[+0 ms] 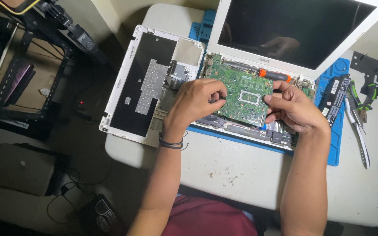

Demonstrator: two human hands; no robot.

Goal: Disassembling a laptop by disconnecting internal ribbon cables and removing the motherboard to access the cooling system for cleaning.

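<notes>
A green circuit board (241, 94) is gripped at centre frame, over the opened white laptop base (281, 135). Its left edge is pinched by the left hand (195, 102), fingers curled narrow; its right edge is clasped by the right hand (292, 109). An orange-handled screwdriver (274, 75) is seen lying just above the board. A white bottom cover (147, 83) with a black inner sheet is laid at left. At right, a black battery pack (334, 100) bearing a white rectangular label is set on the blue mat (335, 148), beside pliers (357, 118).
</notes>
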